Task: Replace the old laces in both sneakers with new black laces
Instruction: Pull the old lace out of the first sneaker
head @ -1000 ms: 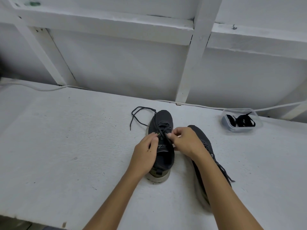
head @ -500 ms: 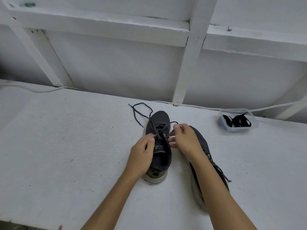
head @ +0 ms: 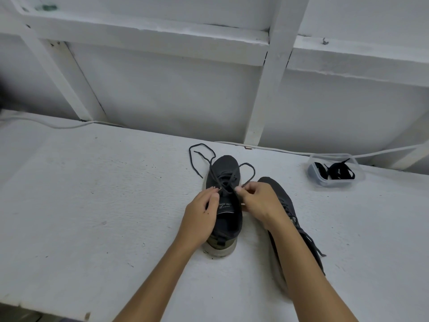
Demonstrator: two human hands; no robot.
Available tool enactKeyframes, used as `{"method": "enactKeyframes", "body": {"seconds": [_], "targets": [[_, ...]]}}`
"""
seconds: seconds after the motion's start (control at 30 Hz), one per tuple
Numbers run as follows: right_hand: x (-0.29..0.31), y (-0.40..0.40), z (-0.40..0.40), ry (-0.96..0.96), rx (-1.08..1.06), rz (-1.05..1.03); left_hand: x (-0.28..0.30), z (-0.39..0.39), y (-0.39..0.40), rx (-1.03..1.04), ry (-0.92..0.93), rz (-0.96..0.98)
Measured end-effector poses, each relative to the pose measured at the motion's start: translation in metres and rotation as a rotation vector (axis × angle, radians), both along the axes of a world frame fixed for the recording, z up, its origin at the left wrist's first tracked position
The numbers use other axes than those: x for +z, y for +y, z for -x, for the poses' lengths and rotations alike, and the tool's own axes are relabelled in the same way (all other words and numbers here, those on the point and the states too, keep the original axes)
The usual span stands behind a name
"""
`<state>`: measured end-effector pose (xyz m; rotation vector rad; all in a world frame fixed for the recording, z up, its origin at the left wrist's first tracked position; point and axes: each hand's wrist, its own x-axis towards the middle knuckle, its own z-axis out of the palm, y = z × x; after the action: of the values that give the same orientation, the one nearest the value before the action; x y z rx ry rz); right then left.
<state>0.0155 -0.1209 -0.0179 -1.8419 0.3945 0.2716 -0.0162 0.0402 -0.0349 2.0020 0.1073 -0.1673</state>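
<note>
Lace loop now pulled out right of shoe. Your right hand pinches lace; left hand pinches shoe edge. Pull slow, hold shoe down.

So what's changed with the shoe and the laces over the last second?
The right hand has drawn a lace out to the right of the upright sneaker, where it now forms a loop. The left hand still pinches at the eyelets. The second sneaker still lies on its side, and the container of new laces is untouched.
</note>
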Motion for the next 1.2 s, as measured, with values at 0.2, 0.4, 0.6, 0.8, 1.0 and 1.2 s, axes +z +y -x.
{"method": "enactKeyframes", "body": {"seconds": [0.2,0.4,0.6,0.8,1.0,1.2], "targets": [[0.000,0.006,0.001,0.022,-0.176,-0.125,0.000,0.000,0.002,-0.005,0.000,-0.002],[0.001,-0.001,0.003,-0.016,-0.006,-0.106,-0.001,-0.001,0.002,-0.012,-0.004,-0.002],[-0.009,0.007,0.006,-0.010,-0.160,-0.102,-0.001,-0.001,0.002,-0.028,-0.018,-0.024],[-0.003,0.007,0.003,-0.040,-0.249,-0.130,-0.004,-0.002,0.002,-0.030,-0.011,-0.012],[-0.011,0.006,0.006,-0.034,0.002,0.014,-0.004,-0.002,0.002,-0.027,-0.022,-0.021],[-0.002,0.008,0.001,-0.034,-0.331,-0.217,-0.006,-0.002,0.003,-0.025,0.003,0.033]]}}
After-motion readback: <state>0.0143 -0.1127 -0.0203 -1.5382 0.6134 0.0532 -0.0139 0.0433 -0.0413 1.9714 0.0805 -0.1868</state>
